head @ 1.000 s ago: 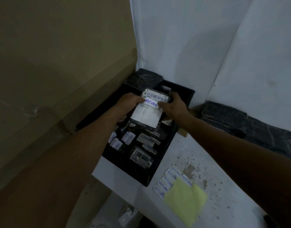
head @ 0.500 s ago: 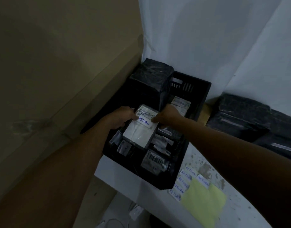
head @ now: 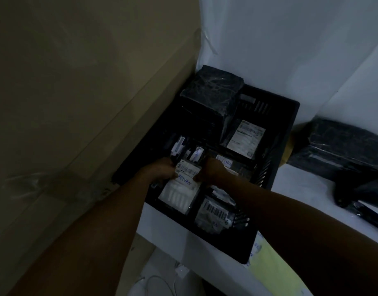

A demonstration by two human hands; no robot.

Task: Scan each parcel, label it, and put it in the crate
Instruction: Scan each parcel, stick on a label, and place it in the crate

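Two hands, left and right, pinching one RETURN-labelled parcel inside one black crate; roughly six other parcels, dimly seen.

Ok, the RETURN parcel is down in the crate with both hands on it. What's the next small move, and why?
Probably let go and lift both hands out. The parcel already carries its RETURN label and lies low inside the crate among the other parcels, the left hand and right hand pinching its top corners. Whether it rests fully flat is hard to tell in this dim light.
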